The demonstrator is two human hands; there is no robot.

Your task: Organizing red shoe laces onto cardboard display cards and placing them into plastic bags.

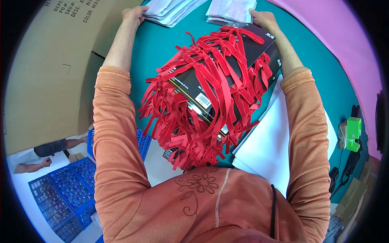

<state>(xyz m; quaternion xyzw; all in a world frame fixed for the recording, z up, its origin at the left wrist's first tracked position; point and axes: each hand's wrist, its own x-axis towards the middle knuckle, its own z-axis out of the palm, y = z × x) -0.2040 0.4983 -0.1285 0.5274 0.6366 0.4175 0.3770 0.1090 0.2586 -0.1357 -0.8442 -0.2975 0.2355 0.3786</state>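
Note:
Both my arms reach forward around a large pile of red velvet ribbon bows (214, 77) on black cards (198, 93) with white barcode labels. At the far left, my left hand (134, 14) pinches the near corner of a stack of whitish plastic bags (172, 11). My right hand (263, 19) has its fingers closed at the right edge of a second, smaller stack of whitish bags (230, 11). That hand is just beyond the top card of the pile. Some of its fingers are hidden.
A big cardboard box (48, 73) stands at the left of the green table (154, 44). White sheets (263, 141) lie under my right arm. A green tool (353, 133) sits at the right. Blue crates (67, 190) and another person's hand (46, 162) show at lower left.

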